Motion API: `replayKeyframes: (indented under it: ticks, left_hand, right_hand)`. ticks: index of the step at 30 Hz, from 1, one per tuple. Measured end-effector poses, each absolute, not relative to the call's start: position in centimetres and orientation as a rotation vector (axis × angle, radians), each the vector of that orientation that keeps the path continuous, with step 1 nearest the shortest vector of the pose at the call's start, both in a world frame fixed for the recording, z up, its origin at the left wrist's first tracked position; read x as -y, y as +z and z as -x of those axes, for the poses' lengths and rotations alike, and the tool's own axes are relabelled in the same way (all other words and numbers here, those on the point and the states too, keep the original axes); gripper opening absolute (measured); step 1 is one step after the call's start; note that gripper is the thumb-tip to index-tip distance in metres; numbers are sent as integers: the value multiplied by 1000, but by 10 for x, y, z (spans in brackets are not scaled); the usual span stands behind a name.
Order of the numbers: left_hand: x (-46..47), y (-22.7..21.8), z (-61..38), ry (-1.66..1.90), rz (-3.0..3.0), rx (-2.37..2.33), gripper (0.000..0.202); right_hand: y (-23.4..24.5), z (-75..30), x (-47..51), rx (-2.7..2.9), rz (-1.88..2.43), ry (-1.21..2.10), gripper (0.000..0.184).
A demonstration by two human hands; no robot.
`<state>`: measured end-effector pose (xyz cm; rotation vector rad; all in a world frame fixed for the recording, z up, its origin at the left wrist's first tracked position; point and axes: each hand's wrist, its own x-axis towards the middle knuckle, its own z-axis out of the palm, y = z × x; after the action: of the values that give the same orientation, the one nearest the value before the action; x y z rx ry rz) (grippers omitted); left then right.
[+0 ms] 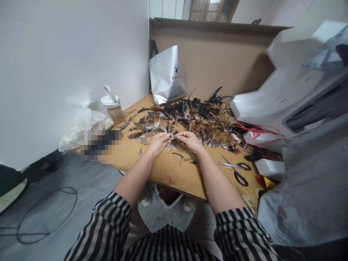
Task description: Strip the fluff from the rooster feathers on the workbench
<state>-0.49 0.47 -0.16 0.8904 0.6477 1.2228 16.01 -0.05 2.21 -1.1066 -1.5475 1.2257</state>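
Note:
At the near edge of a wide heap of brown and black feathers [214, 125], my two hands work close together over the wooden table. My left hand [159, 144] is closed in a pinch on a small bunch of feathers [169, 127], whose tips fan upward and away from me. Just to its right, my right hand [190, 141] has thumb and fingertips pressed together beside the bunch. What sits between those fingertips is too small to make out. Scissors [234, 165] with black handles lie partly open on the table, right of my right forearm.
A silver bag [167, 78] stands behind the heap against a cardboard panel [217, 58]. At left are a lidded jar [114, 108] and a plastic bag [87, 125]. Red strands [258, 133] and white foam [258, 87] border the right side. Below the table sits a bin [174, 206].

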Motion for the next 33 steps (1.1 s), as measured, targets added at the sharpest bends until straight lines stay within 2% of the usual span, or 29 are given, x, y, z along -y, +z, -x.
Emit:
replayKeyframes:
  ticks: [7, 15, 25, 33]
  left_hand:
    - [-11, -4, 7, 1350, -738, -605, 10]
    - [-10, -2, 7, 1463, -772, -572, 13]
    - [3, 5, 0, 1299, -933, -561, 18]
    - [-2, -1, 6, 1263, -932, -666, 25]
  right_hand:
    - [28, -164, -4, 1190, 1112, 1049, 35]
    - [33, -154, 8, 1404, 1128, 1551, 39]
    - [25, -139, 7, 981, 968, 1659, 31]
    - [27, -140, 4, 831, 930, 1555, 39]
